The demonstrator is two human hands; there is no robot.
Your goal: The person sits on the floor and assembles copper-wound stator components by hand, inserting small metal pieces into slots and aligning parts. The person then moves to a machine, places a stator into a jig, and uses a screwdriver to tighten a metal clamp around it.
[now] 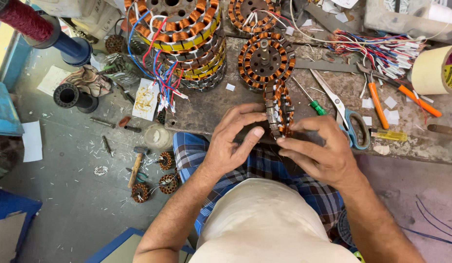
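Observation:
A round motor stator [278,108] with copper windings stands on edge at the front of the workbench [201,109]. My left hand [233,141] grips its left side, thumb pressed against the lower rim. On its right side my right hand [321,148] holds it, fingertips at the lower edge. A second stator [265,59] lies flat just behind it.
A tall stack of wound stators [194,41] with red, blue and white wires stands at the back left. Scissors [350,122], a green screwdriver [311,101], orange pliers [406,95], a tape roll [437,68] and a wire bundle [381,48] lie to the right. Small stators [158,178] sit on the floor.

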